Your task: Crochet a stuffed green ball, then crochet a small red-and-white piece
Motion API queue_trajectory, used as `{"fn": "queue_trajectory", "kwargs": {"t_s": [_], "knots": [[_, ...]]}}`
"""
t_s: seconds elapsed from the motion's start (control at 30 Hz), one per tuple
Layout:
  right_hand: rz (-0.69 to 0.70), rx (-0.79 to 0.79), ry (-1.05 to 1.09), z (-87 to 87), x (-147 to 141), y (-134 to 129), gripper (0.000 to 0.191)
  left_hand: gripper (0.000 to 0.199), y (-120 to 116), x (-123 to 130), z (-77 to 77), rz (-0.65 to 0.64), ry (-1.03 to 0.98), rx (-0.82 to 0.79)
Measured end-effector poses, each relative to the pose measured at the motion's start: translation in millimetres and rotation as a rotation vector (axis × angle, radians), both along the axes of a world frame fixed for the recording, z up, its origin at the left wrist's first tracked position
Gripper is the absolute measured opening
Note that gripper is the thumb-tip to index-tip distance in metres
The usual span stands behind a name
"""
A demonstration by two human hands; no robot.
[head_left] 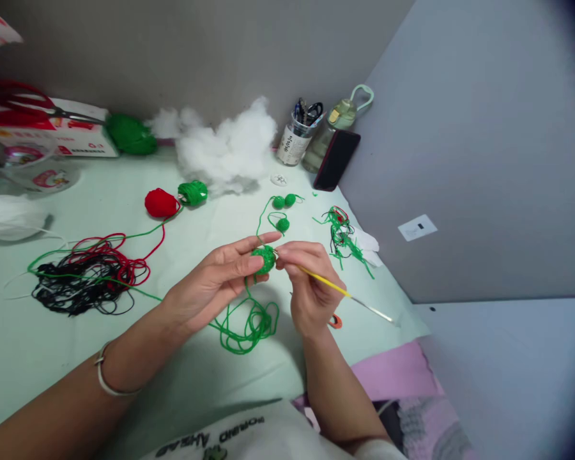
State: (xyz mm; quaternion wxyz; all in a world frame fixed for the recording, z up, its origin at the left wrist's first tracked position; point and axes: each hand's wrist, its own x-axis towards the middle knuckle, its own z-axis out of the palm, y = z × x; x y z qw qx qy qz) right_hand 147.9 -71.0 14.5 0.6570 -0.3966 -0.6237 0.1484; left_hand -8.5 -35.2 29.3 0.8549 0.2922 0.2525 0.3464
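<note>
My left hand [220, 271] pinches a small round green crocheted piece [263, 259] between thumb and fingers. In my right hand [311, 281] is a slim crochet hook [333, 283] with a yellow handle and a silvery rear end. Its front tip meets the right side of the green piece, where my fingertips partly hide it. Green yarn [246, 326] hangs from the piece and lies in loose loops on the table below my hands. Just beyond them are three small green crocheted balls [282, 225] with yarn tails.
Left lie tangled black yarn [74, 287], a red yarn ball [161, 203] and a green yarn ball [192, 192]. White stuffing [227, 150] is piled at the back, beside a pen cup [294, 140], a bottle [319, 144] and a phone [338, 160]. Yarn scraps [342, 233] lie right.
</note>
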Motion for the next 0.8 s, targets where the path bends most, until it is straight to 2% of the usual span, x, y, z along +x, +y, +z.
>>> {"fn": "queue_trajectory", "kwargs": {"t_s": [0.23, 0.37, 0.47, 0.57, 0.7, 0.8], "knots": [[0.092, -0.078, 0.187, 3.6, 5, 3, 0.017, 0.049, 8, -8, 3.0, 0.005, 0.102, 0.102], [0.174, -0.23, 0.37, 3.5, 9, 5, 0.014, 0.045, 13, -13, 4.3, 0.013, 0.188, 0.155], [0.187, -0.341, 0.49, 4.2, 11, 8, 0.013, 0.04, 14, -15, 2.6, 0.02, 0.247, 0.203], [0.176, -0.41, 0.577, 5.1, 10, 11, 0.014, 0.035, 13, -14, -1.4, 0.099, 0.315, 0.295], [0.147, -0.45, 0.569, 4.8, 8, 11, 0.013, 0.039, 7, -9, -5.1, 0.236, 0.419, 0.424], [0.108, -0.422, 0.466, 4.3, 5, 7, 0.012, 0.041, 4, -6, -5.1, 0.247, 0.429, 0.421]]}}
